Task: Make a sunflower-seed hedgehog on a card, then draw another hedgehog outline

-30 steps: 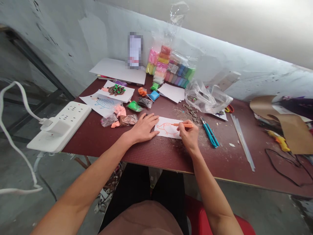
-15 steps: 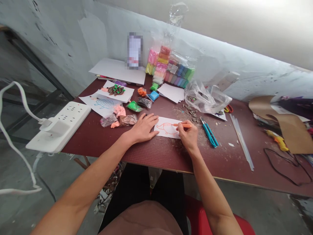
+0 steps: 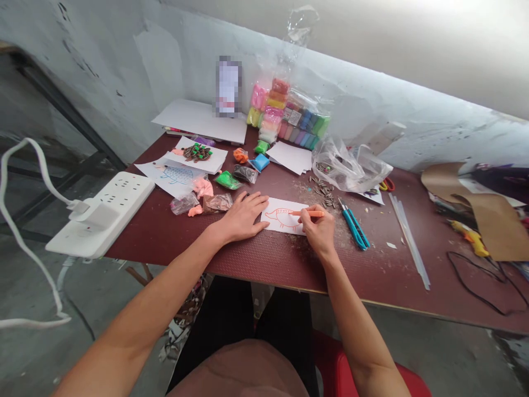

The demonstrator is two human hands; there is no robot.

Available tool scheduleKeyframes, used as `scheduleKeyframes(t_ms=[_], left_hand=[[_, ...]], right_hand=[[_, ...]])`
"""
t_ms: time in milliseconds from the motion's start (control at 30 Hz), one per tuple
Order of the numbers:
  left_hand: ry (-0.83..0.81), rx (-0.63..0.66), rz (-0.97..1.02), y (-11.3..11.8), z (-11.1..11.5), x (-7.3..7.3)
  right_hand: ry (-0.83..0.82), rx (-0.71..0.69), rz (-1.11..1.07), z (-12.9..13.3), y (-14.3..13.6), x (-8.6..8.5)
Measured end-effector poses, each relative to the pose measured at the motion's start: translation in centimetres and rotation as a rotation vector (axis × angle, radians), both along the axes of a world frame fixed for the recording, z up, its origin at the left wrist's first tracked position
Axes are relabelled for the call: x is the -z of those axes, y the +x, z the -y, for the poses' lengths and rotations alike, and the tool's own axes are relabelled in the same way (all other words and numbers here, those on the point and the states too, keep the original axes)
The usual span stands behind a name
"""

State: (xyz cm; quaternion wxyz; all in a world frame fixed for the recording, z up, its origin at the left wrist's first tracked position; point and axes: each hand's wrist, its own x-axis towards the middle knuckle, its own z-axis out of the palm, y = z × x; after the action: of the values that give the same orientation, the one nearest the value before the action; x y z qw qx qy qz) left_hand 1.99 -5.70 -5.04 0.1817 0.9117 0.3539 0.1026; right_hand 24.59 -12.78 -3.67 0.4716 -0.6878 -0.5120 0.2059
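Observation:
A small white paper card (image 3: 274, 225) lies on the dark red table, bearing an orange outline of an animal with a pointed snout, short legs and small marks along its back. My right hand (image 3: 318, 229) grips an orange marker (image 3: 316, 213), its tip on the drawn body. Flat on the table, my left hand (image 3: 244, 218) has its fingers stretched out and touches the card's left edge. Just beyond that hand are a brown clay packet (image 3: 217, 203) and pink clay (image 3: 203, 187). Sunflower seeds (image 3: 323, 193) lie scattered past my right hand.
Blue-handled cutters (image 3: 354, 227) and clear glue sticks (image 3: 408, 242) lie to the right, with a yellow glue gun (image 3: 469, 237) farther over. Bagged coloured clay (image 3: 289, 118) leans against the wall. A white power strip (image 3: 101, 215) sits at the left edge.
The marker tip has shifted very slightly along the upper part of the drawn body. My left hand stays in place on the card's edge.

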Motion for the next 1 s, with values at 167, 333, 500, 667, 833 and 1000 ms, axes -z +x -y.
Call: scheduleKeyframes(t_ms=[167, 333, 500, 667, 833, 1000], left_hand=[[0.0, 0.001, -0.011, 0.05, -0.02, 0.0], [-0.003, -0.003, -0.023, 0.06, 0.0, -0.05], [0.005, -0.003, -0.007, 0.05, 0.0, 0.0], [0.001, -0.004, -0.022, 0.09, 0.03, -0.08], [-0.007, -0.002, -0.027, 0.08, 0.01, -0.1], [0.0, -0.003, -0.021, 0.06, 0.02, -0.07]], right_hand=[[0.039, 0.071, 0.012, 0.02, 0.49, 0.02], [0.035, 0.09, 0.041, 0.17, 0.95, 0.19], [0.025, 0.049, 0.011, 0.21, 0.38, -0.04], [0.017, 0.046, 0.024, 0.17, 0.4, 0.09], [0.017, 0.051, 0.044, 0.24, 0.68, 0.1], [0.024, 0.046, 0.017, 0.29, 0.37, 0.05]])
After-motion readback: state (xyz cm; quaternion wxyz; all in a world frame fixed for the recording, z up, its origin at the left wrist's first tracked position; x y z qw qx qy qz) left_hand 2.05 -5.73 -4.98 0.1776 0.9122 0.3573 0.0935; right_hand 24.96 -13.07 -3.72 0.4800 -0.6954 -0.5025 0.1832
